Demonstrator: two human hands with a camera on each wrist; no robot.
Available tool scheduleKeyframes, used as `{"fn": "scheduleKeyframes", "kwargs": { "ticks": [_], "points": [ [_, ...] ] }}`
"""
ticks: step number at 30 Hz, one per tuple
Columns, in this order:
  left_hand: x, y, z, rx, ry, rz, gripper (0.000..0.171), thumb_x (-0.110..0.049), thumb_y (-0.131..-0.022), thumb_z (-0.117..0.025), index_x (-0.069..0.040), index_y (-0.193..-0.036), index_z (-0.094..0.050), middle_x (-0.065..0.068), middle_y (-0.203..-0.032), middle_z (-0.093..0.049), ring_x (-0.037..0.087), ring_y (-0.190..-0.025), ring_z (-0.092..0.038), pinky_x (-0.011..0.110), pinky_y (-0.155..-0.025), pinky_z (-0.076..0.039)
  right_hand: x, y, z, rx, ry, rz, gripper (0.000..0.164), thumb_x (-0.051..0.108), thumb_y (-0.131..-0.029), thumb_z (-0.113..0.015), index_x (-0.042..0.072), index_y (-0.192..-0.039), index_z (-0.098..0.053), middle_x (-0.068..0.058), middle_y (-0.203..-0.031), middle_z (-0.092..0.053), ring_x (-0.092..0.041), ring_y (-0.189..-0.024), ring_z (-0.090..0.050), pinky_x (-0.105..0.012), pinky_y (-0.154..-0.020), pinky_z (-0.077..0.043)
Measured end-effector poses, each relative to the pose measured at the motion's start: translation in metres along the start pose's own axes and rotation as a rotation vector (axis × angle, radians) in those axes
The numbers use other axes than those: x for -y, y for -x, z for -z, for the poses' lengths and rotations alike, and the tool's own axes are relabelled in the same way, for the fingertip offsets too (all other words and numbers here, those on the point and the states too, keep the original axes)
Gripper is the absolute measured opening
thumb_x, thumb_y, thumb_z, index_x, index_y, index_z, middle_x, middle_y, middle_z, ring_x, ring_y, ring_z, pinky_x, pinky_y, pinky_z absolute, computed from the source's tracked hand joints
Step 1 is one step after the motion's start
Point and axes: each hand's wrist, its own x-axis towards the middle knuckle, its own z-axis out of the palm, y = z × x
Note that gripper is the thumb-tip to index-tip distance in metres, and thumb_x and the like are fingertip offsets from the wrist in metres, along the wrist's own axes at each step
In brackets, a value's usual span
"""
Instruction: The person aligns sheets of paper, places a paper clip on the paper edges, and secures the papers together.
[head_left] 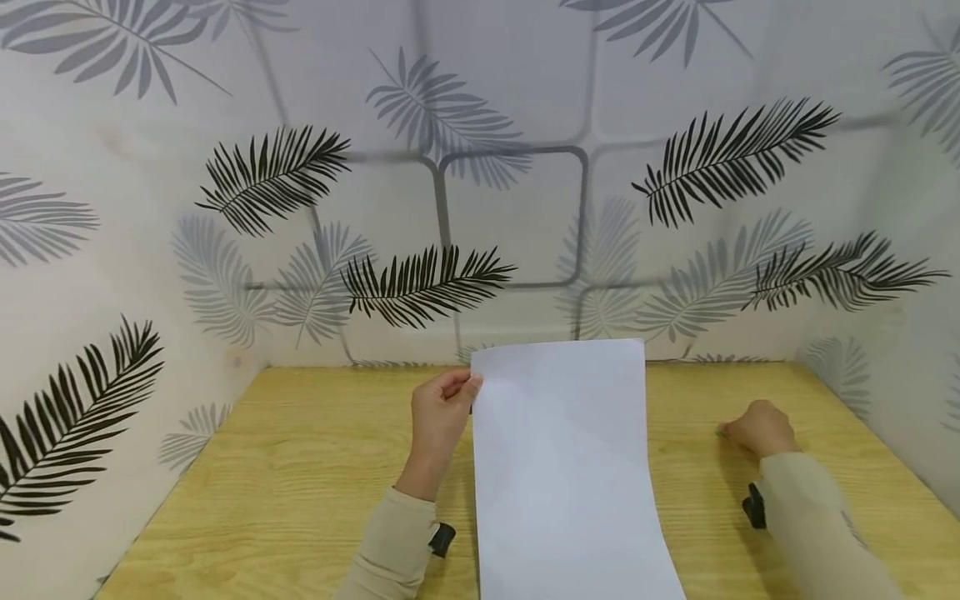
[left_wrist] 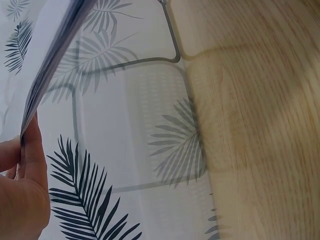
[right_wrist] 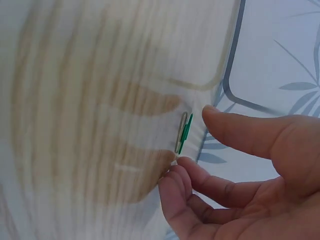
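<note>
Two clips (right_wrist: 185,133) lie near the right hand (head_left: 761,428), thumb apart; left hand (head_left: 439,412) pinches paper (head_left: 562,467)

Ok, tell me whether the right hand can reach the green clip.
Probably yes: the right hand has its thumb and fingertips parted near the green clip; nothing visible blocks them, though a pale clip lies alongside.

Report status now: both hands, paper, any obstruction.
Left hand pinching white paper, left edge near top. Right hand at green clip, thumb apart from it. No obstruction visible between thumb and clip.
</note>
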Motion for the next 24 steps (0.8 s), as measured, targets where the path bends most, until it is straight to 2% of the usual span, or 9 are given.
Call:
{"fn": "scheduleKeyframes", "kwargs": {
  "ticks": [5,10,19,21,24],
  "points": [
    [0.001,0.0,-0.004,0.003,-0.011,-0.004,0.018,-0.012,-0.089,-0.07,0.003,-0.098,-0.072,0.014,-0.088,-0.07,0.011,-0.07,-0.061,0.027,-0.062,-0.054,-0.003,-0.002,-0.001,-0.014,0.011,-0.021,0.048,0.015,-0.082,-0.069,-0.028,-0.099,-0.054,-0.044,-0.101,-0.055,-0.056,-0.092,-0.055,-0.056,-0.077,-0.05],
    [0.003,-0.001,-0.008,0.008,-0.019,-0.008,0.017,-0.012,-0.088,-0.071,0.003,-0.097,-0.073,0.014,-0.088,-0.07,0.012,-0.07,-0.062,0.037,-0.065,-0.056,-0.006,-0.001,-0.002,-0.021,0.005,-0.058,0.042,0.012,-0.081,-0.067,-0.026,-0.098,-0.056,-0.043,-0.1,-0.056,-0.056,-0.091,-0.055,-0.055,-0.075,-0.051],
    [0.001,0.0,-0.016,0.002,-0.011,0.001,0.016,-0.009,-0.088,-0.071,0.004,-0.097,-0.073,0.017,-0.088,-0.071,0.012,-0.067,-0.06,0.03,-0.059,-0.054,-0.014,0.005,-0.002,-0.061,0.0,-0.123,0.056,0.017,-0.08,-0.073,-0.03,-0.101,-0.051,-0.045,-0.102,-0.053,-0.057,-0.094,-0.053,-0.053,-0.078,-0.051],
    [0.001,0.001,-0.017,0.007,-0.009,0.006,0.016,-0.01,-0.088,-0.071,0.004,-0.097,-0.073,0.017,-0.087,-0.071,0.011,-0.066,-0.059,0.028,-0.059,-0.053,-0.018,0.007,-0.001,-0.063,-0.014,-0.123,0.048,0.017,-0.08,-0.072,-0.026,-0.089,-0.054,-0.04,-0.09,-0.056,-0.051,-0.084,-0.056,-0.048,-0.073,-0.052],
    [0.001,0.001,-0.018,0.02,-0.018,0.012,0.016,-0.011,-0.088,-0.071,0.003,-0.096,-0.073,0.015,-0.086,-0.07,0.011,-0.066,-0.059,0.024,-0.058,-0.052,-0.025,0.009,-0.002,-0.047,-0.059,-0.121,0.035,0.016,-0.082,-0.07,-0.015,-0.072,-0.057,-0.025,-0.072,-0.058,-0.033,-0.065,-0.056,-0.038,-0.061,-0.05]
  ]
}}
